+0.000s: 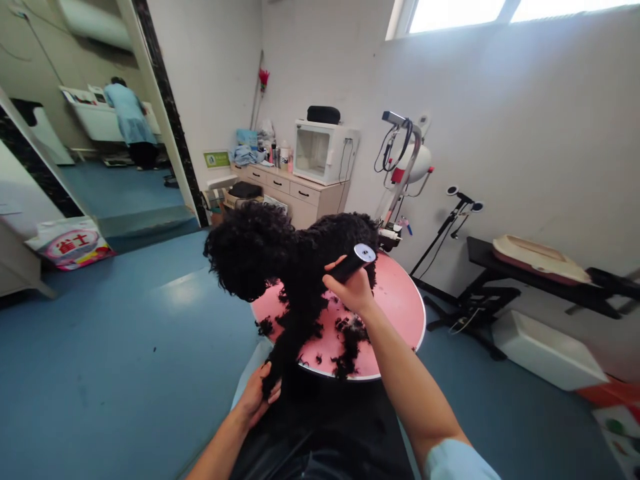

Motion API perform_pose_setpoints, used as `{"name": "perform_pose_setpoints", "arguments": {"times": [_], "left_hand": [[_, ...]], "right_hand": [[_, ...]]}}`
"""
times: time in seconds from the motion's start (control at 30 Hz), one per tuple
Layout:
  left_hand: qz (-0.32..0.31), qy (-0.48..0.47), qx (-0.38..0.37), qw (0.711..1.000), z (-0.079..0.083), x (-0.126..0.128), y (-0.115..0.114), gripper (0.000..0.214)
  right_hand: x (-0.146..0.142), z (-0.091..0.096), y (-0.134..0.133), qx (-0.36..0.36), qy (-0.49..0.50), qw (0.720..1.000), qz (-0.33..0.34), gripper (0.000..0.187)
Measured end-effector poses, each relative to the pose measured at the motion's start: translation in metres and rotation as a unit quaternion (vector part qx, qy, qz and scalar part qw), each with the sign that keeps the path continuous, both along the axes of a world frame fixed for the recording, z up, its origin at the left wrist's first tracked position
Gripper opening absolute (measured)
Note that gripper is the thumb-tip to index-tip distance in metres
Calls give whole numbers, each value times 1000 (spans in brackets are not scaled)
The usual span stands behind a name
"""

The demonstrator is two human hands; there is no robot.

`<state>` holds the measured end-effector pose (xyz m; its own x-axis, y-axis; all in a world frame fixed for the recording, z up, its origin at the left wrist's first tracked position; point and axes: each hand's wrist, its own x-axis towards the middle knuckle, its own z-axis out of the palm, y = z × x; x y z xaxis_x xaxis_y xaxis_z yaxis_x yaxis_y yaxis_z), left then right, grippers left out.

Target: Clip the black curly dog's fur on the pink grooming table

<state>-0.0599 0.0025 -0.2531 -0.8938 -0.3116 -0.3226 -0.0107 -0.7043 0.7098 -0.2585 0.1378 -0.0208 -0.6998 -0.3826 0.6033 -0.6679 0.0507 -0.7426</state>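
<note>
A curly black dog (pixel 250 247) stands on a round pink grooming table (pixel 400 287), its head toward the left. My left hand (pixel 257 395) is closed around the dog's front leg, which is held out past the table's near edge. In my right hand (pixel 354 288) is a black hair clipper (pixel 349 265) with a pale round end cap facing up. Its blade end is hidden against the dog's chest and shoulder. Clumps of cut black fur (pixel 350 340) lie scattered over the tabletop.
Behind are a drawer cabinet (pixel 280 190) and a white glass-front box (pixel 327 153). A metal arm (pixel 405 173) rises behind the table. At right, a litter tray (pixel 540 259) rests on a black table. Through the doorway, a person (pixel 129 120) bends over a tub.
</note>
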Motion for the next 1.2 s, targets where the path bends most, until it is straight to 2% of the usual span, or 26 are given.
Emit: {"name": "perform_pose_setpoints", "arguments": {"times": [0.07,0.17,0.2,0.23,0.3,0.4,0.47,0.53,0.63,0.73,0.77,0.83,0.9,0.97,1.03,1.1,1.2], "left_hand": [[10,2,1,1000,2,1,-5,52],[2,9,-4,1000,3,0,-12,49],[-2,11,-5,1000,3,-1,-13,48],[-3,14,-4,1000,2,-1,-13,47],[-7,15,0,1000,1,-3,-12,46],[-16,10,7,1000,-1,-5,-11,48],[-12,4,12,1000,-2,-7,-12,53],[-6,6,14,1000,-3,-8,-15,55],[-16,17,6,1000,-5,-10,-20,54],[-26,15,-3,1000,-5,-13,-20,54],[-27,14,-4,1000,-5,-14,-19,54],[-28,14,-2,999,-4,-15,-16,53],[-28,14,3,1000,-3,-15,-15,52],[-25,11,11,1000,-3,-14,-15,50],[-24,11,19,999,-2,-13,-16,48],[-25,12,20,999,-2,-13,-17,46],[-28,13,14,999,-2,-14,-17,46]], "right_hand": [[0,5,8,-51,-10,999,15,19],[-1,33,10,-206,-26,978,-20,23],[-2,43,7,-229,-20,973,-32,23],[-2,49,3,-222,-8,974,-43,23],[-1,48,-7,-140,14,989,-55,21],[3,16,-15,-26,17,997,-73,18],[5,-9,-13,-15,30,997,-68,19],[4,-22,-5,-18,47,998,-39,23],[0,-12,6,-67,26,997,8,28],[-3,11,2,-190,-31,981,-13,26],[-3,15,-2,-209,-42,977,-21,26],[-3,14,-10,-183,-55,982,-19,25],[-1,3,-13,-111,-71,991,1,21],[0,-8,-10,-45,-93,994,41,20],[1,-13,-3,-14,-101,991,91,23],[3,-5,1,-54,-91,989,99,26],[8,22,-5,-187,-69,980,16,27]]}}
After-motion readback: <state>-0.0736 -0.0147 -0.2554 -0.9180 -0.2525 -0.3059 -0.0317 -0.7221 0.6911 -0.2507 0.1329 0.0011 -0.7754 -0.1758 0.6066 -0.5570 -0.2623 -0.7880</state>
